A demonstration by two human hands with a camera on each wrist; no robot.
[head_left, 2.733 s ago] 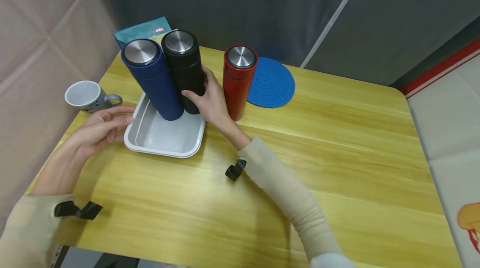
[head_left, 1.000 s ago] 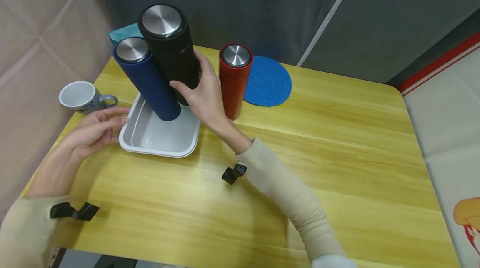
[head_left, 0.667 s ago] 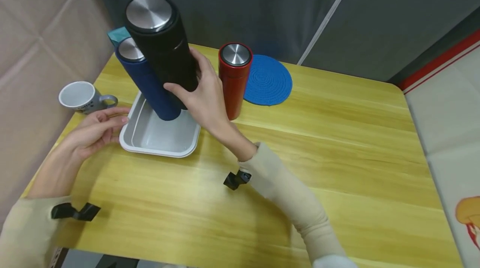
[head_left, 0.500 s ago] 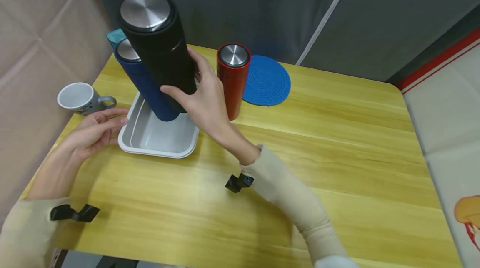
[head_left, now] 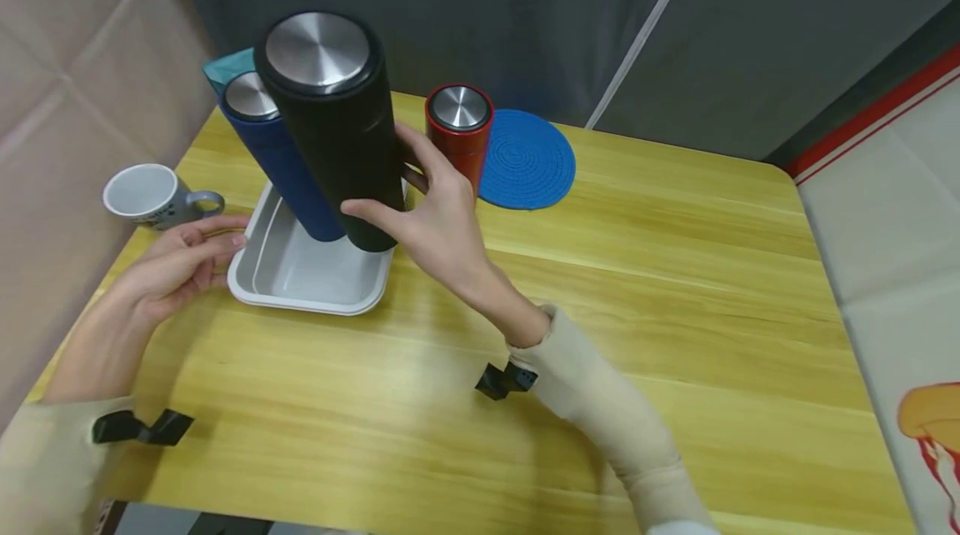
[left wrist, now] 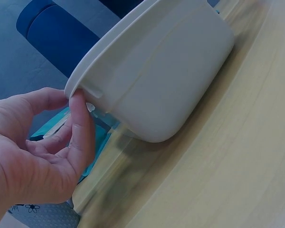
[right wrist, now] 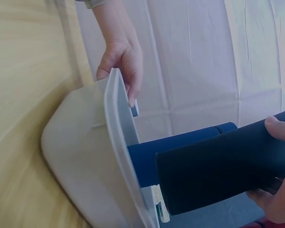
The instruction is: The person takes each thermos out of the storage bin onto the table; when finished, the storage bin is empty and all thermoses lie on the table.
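The black flask (head_left: 337, 135) has a matt body and a lid of brushed metal; the blue flask (head_left: 279, 156) and the red flask (head_left: 457, 135) look the same. The tray (head_left: 300, 289) is smooth white plastic with a soft shine. The surface (head_left: 637, 268) is glossy yellow wood. The blue mat (head_left: 528, 160) is woven cord, rough. The mug (head_left: 146, 197) is glazed ceramic.

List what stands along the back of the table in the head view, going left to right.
Grey mug → blue flask in the white tray → black flask, held by the right hand → red flask → blue round mat.
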